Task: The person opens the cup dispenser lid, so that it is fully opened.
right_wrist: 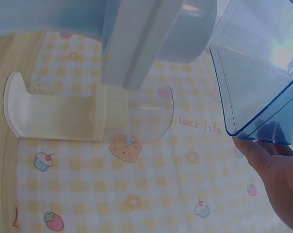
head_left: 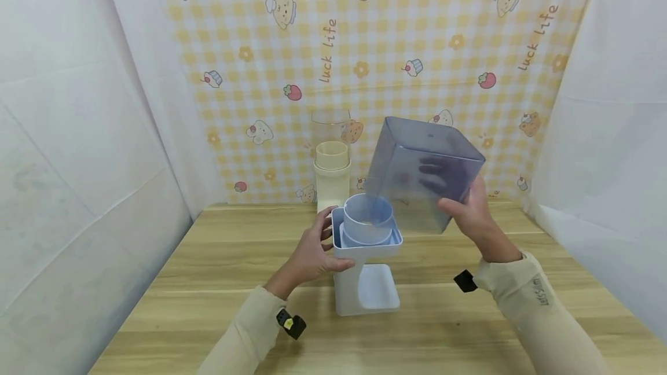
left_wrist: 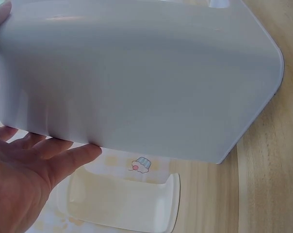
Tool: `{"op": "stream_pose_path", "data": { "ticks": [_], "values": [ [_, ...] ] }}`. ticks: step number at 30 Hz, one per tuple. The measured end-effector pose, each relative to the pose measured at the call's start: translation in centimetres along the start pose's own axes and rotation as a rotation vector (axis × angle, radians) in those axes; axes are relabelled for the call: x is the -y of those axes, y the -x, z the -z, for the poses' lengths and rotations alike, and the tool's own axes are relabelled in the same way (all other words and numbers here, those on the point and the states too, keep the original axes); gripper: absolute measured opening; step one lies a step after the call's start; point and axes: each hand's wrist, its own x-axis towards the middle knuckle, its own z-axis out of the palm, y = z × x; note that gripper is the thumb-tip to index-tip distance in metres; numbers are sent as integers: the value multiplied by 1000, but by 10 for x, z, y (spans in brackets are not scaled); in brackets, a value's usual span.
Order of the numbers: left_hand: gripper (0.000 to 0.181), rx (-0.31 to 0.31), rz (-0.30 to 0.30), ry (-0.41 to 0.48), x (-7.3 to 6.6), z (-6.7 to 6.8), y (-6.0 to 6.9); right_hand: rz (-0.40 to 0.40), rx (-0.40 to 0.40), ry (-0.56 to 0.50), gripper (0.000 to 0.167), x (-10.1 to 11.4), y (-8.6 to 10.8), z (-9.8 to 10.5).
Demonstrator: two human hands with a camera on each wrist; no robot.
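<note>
A pale blue dispenser stand (head_left: 348, 288) stands upright on the table, with a round collar (head_left: 365, 230) rising from its square top and a tray-like foot below. My left hand (head_left: 311, 254) grips the stand under its top, thumb on the front and fingers round the far side; the left wrist view shows the fingertips along the edge of its smooth side (left_wrist: 151, 87). A see-through blue box (head_left: 411, 184) is held tilted in the air by my right hand (head_left: 471, 213), thumb on the near side and fingers behind. The box's lower left part overlaps the collar in the head view; contact cannot be told.
Behind the blue stand is a similar cream dispenser (head_left: 333, 181) with a clear cylinder (head_left: 331, 123) on top. A yellow checked cloth (head_left: 396, 33) hangs at the table's back edge. White sheets (head_left: 604, 109) hang on both sides. The table (head_left: 208, 282) is wood-grained.
</note>
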Motion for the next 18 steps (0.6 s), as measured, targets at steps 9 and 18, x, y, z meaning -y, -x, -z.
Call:
{"op": "stream_pose_path", "data": {
  "ticks": [9, 18],
  "values": [
    [106, 4, 0, -8, 2, 0, 0, 20, -42, -120, 67, 13, 8, 16],
    [106, 14, -7, 3, 3, 0, 0, -20, -72, 197, 71, 16, 25, 38]
  ]
}}
